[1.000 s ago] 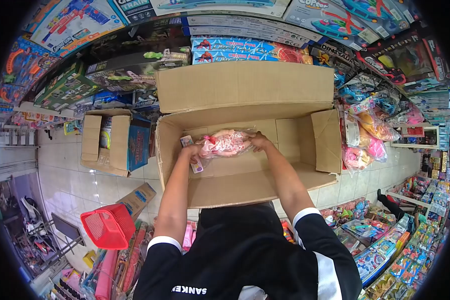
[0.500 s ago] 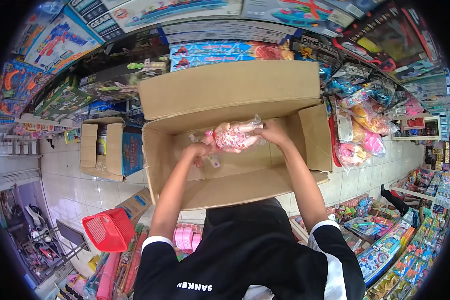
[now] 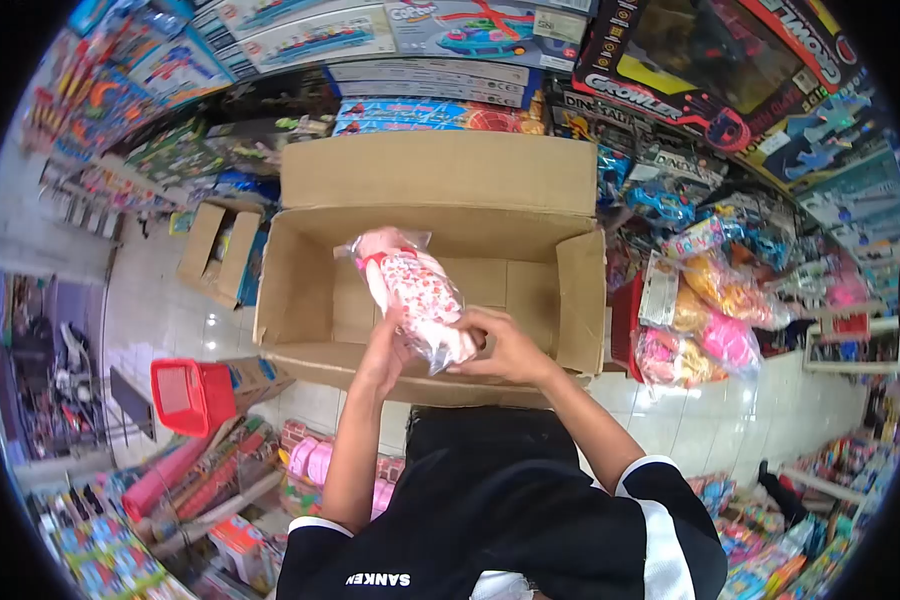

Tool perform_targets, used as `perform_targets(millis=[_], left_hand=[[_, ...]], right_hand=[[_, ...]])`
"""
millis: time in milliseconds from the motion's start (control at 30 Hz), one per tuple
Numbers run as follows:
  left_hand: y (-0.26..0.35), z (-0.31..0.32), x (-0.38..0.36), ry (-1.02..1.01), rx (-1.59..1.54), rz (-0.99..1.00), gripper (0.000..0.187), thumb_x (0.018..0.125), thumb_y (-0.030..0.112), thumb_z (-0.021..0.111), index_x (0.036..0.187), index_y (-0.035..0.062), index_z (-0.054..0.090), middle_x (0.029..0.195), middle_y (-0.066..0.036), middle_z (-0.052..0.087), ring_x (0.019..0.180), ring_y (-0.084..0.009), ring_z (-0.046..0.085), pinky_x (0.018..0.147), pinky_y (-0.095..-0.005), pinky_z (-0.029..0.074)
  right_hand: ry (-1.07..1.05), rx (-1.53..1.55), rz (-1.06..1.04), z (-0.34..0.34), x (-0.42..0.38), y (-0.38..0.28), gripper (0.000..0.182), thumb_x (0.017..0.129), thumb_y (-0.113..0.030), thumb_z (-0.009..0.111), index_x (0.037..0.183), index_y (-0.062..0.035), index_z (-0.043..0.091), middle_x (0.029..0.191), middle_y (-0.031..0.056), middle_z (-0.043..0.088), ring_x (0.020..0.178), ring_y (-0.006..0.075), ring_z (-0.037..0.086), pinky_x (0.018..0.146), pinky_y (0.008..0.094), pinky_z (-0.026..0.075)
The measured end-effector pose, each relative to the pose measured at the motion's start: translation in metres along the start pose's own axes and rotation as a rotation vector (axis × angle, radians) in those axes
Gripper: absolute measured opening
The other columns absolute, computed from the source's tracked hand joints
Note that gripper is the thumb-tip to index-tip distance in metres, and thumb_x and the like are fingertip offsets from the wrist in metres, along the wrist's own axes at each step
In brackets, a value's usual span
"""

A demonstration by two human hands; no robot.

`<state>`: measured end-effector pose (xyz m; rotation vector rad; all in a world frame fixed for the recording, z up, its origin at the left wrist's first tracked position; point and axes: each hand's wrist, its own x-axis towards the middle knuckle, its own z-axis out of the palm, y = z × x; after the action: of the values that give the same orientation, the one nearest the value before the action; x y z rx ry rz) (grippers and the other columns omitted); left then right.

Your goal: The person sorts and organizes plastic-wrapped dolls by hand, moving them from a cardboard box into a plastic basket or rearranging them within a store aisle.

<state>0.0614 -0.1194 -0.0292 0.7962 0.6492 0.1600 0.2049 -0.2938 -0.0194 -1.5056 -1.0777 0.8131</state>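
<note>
A doll in a pink patterned outfit, wrapped in clear plastic, is held over a large open cardboard box. My left hand grips the doll's lower left side. At the lower right end of the package, my right hand has its fingers curled round the wrapping. The doll's head end points up and to the left, over the box's interior. Part of the box floor is hidden behind the doll and my hands.
Boxed toys line the shelf beyond the box. Bagged dolls hang at the right. A smaller carton and a red basket are on the left, with wrapped goods near the lower edge.
The doll has been lifted nearer to me and turned from lying sideways to a steep slant. Both hands have drawn back toward my body, and the camera view has shifted.
</note>
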Motion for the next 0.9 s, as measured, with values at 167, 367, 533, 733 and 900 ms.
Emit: perform_targets(millis=[167, 367, 533, 733, 900], left_hand=[[-0.008, 0.016, -0.05, 0.268, 0.16, 0.162, 0.042, 0.09, 0.018, 0.069, 0.126, 0.0005, 0.055, 0.109, -0.005, 0.067, 0.097, -0.0138, 0.064, 0.085, -0.031, 0.051], [-0.037, 0.034, -0.097, 0.268, 0.35, 0.365, 0.049, 0.084, 0.011, 0.073, 0.127, -0.001, 0.053, 0.116, -0.01, 0.065, 0.106, -0.0172, 0.063, 0.094, -0.0324, 0.048], [-0.086, 0.049, -0.135, 0.28, 0.659, 0.483, 0.05, 0.086, 0.014, 0.074, 0.128, -0.0017, 0.052, 0.119, -0.011, 0.063, 0.11, -0.0226, 0.062, 0.098, -0.0368, 0.048], [-0.146, 0.094, -0.193, 0.142, 1.059, 0.47, 0.066, 0.095, 0.031, 0.064, 0.15, 0.0075, 0.038, 0.155, -0.016, 0.033, 0.137, -0.0284, 0.041, 0.108, -0.0414, 0.038], [-0.208, 0.123, -0.226, 0.009, 0.76, 0.406, 0.058, 0.098, 0.029, 0.058, 0.149, 0.0082, 0.04, 0.154, -0.014, 0.036, 0.137, -0.026, 0.042, 0.108, -0.04, 0.038]], right_hand=[[-0.325, 0.159, -0.092, -0.012, -0.008, 0.001, 0.04, 0.085, -0.018, 0.076, 0.123, -0.0097, 0.067, 0.09, 0.0021, 0.056, 0.085, 0.0139, 0.051, 0.078, 0.0301, 0.043], [-0.113, 0.229, 0.039, -0.003, -0.02, 0.019, 0.04, 0.092, -0.02, 0.068, 0.129, -0.0117, 0.059, 0.108, 0.0023, 0.06, 0.098, 0.0139, 0.056, 0.086, 0.0295, 0.045], [-0.311, 0.397, 0.047, 0.011, -0.054, 0.006, 0.084, 0.085, -0.026, 0.077, 0.151, -0.0112, 0.028, 0.135, 0.0113, 0.048, 0.119, 0.0204, 0.052, 0.097, 0.0331, 0.044], [-0.294, 0.464, 0.093, 0.01, -0.134, 0.014, 0.096, 0.078, -0.026, 0.083, 0.149, -0.0008, 0.023, 0.14, 0.0134, 0.044, 0.128, 0.0237, 0.047, 0.107, 0.0363, 0.039], [-0.196, 0.587, 0.292, -0.025, -0.221, 0.011, 0.073, 0.081, -0.013, 0.074, 0.142, 0.0008, 0.036, 0.13, 0.0091, 0.054, 0.119, 0.0176, 0.053, 0.102, 0.0342, 0.043]])
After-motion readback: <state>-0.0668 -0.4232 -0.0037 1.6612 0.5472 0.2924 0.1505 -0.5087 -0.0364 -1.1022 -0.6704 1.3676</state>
